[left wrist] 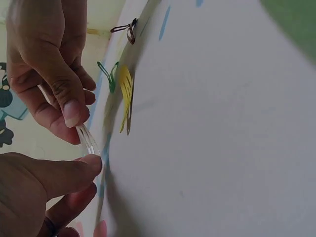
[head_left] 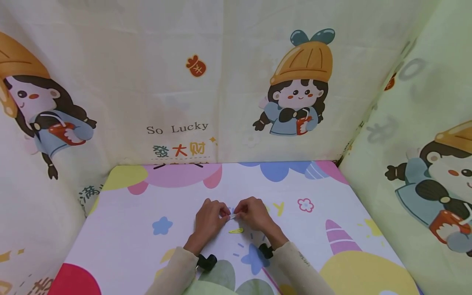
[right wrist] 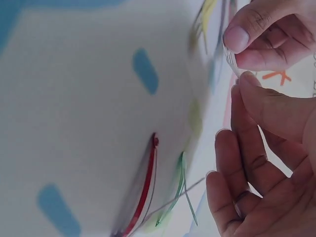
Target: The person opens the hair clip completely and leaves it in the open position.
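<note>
Held between both hands is a small pale, whitish snap hair clip (left wrist: 89, 140). My left hand (head_left: 211, 218) pinches one end between thumb and forefinger; its hand (left wrist: 64, 182) is nearest in the left wrist view. At the other end, the right hand (head_left: 254, 215) pinches the clip with thumb and forefinger, its remaining fingers (right wrist: 229, 168) loosely bent. A yellow snap hair clip (head_left: 236, 231) lies on the table just below the hands. Beyond it in the left wrist view is a green hair clip (left wrist: 110, 79), sprung apart.
A red hair clip (right wrist: 145, 190), its prong apart, lies beside the green one in the right wrist view; the right hand and arm hide both in the head view. The table (head_left: 125, 229) has a printed cover, and patterned cloth walls (head_left: 236, 82) enclose its back and sides.
</note>
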A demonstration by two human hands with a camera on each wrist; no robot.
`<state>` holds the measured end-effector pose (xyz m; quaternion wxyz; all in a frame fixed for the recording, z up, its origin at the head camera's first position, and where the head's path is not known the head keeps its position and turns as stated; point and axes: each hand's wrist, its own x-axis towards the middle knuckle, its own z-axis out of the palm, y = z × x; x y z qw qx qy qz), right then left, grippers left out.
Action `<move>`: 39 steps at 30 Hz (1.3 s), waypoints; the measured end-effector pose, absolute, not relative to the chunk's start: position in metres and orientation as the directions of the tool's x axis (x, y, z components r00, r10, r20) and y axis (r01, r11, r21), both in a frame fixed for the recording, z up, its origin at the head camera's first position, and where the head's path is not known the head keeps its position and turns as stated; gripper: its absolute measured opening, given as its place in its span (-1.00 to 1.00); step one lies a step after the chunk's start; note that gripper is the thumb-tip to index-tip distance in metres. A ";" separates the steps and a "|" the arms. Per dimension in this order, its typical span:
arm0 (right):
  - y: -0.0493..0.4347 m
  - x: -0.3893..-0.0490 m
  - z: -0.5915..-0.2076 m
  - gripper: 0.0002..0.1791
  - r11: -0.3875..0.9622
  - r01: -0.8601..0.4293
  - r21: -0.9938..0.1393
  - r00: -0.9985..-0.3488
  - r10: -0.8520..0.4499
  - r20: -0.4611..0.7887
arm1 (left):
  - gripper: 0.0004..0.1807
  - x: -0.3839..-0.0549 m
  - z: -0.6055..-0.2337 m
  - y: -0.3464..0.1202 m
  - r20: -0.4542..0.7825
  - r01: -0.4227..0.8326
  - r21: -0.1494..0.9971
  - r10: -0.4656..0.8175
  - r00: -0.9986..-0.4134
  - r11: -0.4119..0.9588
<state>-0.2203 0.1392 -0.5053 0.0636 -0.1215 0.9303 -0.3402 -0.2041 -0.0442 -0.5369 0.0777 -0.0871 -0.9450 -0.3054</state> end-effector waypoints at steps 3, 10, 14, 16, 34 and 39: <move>0.141 -0.221 -0.503 -0.89 0.716 -0.136 -0.684 -0.968 -0.242 -0.061 | -0.92 -0.203 -0.536 -0.045 0.186 0.199 0.591 0.108 -0.977 0.782; 0.146 -0.223 -0.500 -0.87 0.643 -0.075 -0.762 -0.977 -0.202 -0.073 | -0.97 -0.203 -0.529 -0.048 0.165 0.179 0.659 0.091 -0.982 0.730; 0.148 -0.223 -0.499 -0.86 0.614 -0.094 -0.784 -0.976 -0.212 -0.049 | -0.96 -0.203 -0.524 -0.051 0.138 0.156 0.699 0.082 -0.987 0.697; 0.149 -0.223 -0.498 -0.87 0.606 -0.104 -0.789 -0.975 -0.217 -0.039 | -0.95 -0.203 -0.522 -0.052 0.120 0.143 0.726 0.081 -0.989 0.672; 0.151 -0.229 -0.493 -0.93 0.547 -0.130 -0.827 -0.965 -0.260 -0.020 | -0.89 -0.209 -0.515 -0.059 0.072 0.112 0.866 0.101 -0.992 0.488; 0.152 -0.230 -0.491 -0.93 0.516 -0.131 -0.847 -0.961 -0.277 -0.020 | -0.90 -0.210 -0.513 -0.060 0.085 0.127 0.882 0.112 -0.990 0.453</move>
